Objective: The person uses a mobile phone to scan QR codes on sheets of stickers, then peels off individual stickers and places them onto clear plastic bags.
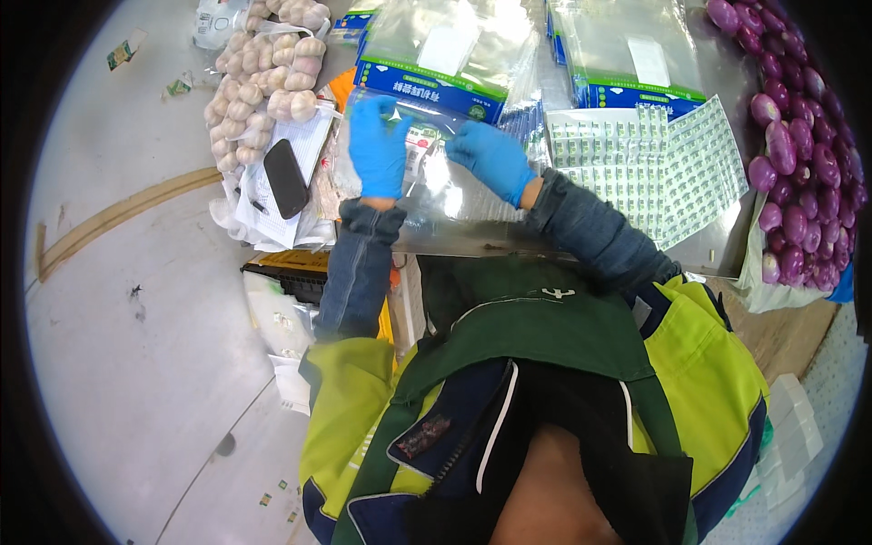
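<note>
Blue disposable gloves cover both my hands. My left hand [379, 146] lies over the left part of a clear plastic packaging bag [446, 187], its thumb apart from its fingers. Over the bag's right upper part, my right hand [492, 160] has its fingertips bunched together; whether something thin is pinched there is hidden. Between the hands, a printed label area with a red mark [417, 146] shows on the bag. Right of my right hand lie sheets of small green-and-white stickers [606, 153], two of them overlapping.
Stacked clear bags with blue-green printed bands [436, 88] lie beyond my hands, with another stack [633, 92] to the right. Bagged garlic [272, 75], a black phone [286, 178] on papers and a pen [253, 200] are at left. Netted purple onions [793, 146] sit at right.
</note>
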`<state>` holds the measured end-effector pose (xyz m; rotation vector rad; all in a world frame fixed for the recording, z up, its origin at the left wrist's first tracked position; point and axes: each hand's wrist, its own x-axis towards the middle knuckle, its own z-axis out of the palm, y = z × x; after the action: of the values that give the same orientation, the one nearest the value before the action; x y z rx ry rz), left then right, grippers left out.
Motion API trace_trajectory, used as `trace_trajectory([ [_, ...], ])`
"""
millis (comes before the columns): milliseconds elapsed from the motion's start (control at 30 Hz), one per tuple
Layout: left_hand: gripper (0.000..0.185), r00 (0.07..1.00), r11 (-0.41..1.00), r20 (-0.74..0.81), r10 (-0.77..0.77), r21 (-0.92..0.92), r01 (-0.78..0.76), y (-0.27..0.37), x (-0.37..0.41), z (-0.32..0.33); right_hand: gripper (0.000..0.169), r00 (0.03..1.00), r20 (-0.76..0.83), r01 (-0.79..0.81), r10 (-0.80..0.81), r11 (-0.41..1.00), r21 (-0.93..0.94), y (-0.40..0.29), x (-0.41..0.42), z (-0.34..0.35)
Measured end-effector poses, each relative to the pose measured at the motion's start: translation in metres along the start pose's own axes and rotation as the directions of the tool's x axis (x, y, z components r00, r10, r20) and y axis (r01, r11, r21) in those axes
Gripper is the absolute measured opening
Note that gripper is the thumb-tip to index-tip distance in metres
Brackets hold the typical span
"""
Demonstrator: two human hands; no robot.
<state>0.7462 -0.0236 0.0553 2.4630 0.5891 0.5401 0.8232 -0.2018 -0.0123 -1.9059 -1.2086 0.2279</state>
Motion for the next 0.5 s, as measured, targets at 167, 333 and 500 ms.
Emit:
trace_trajectory([
  [167, 0.031, 0.893, 0.961, -0.364, 0.266, 0.029, -0.274, 0.08, -0.011, -0.033, 0.026, 0.739, 0.277, -0.549, 0.614, 0.309, 0.777, 0.036, 0.04, -0.05],
  [333, 0.043, 0.949, 0.932, 0.048, 0.31, -0.212, -0.294, 0.118, -0.023, 0.038, 0.037, 0.79, -0.086, -0.347, 0.607, 0.559, 0.753, 0.029, 0.02, -0.113],
  [500, 0.049, 0.89, 0.911, 0.23, 0.395, -0.222, -0.347, 0.145, -0.022, 0.128, 0.028, 0.683, -0.434, -0.312, 0.587, 0.773, 0.553, 0.059, -0.056, -0.176],
])
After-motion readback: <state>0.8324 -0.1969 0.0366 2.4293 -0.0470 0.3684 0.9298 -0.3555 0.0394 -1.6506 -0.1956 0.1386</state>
